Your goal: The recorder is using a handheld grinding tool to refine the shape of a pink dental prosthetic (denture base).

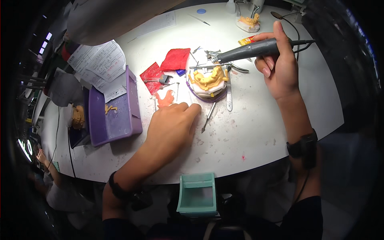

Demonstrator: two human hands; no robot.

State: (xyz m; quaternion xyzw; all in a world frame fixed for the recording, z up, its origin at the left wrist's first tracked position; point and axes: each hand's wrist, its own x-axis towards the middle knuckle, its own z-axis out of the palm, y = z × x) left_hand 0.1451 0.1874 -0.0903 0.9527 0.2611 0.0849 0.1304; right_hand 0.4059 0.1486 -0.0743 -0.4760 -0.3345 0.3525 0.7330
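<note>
A dark grey, tapering cylindrical handpiece (252, 51) is held in the right hand (283, 74), in the upper right of the frame. The hand is partly closed around its thicker rear end, with one finger raised and the other fingers bent. The smooth body is angled slightly, its narrower end pointed left toward the upper centre, and a thin black cable is carried off from its right end. Whether anything is touched by the narrow end cannot be told.

Just below that end, at the centre of the frame, a pale yellow dental arch model on a white base (209, 80) is seen. Its upper part is matte and uneven, with tooth-like bumps along a curve and short prongs raised at the sides. The lower edge of the base is bordered by a thin purple rim (219, 99).

The left hand (172, 122) is placed below and left of the model, its back turned up and its fingers curled under. The fingertips are hidden, so whether anything is gripped cannot be told. Just above it, an irregular, translucent orange-pink sheet (165, 98) is laid on the white tabletop (256, 128).
</note>
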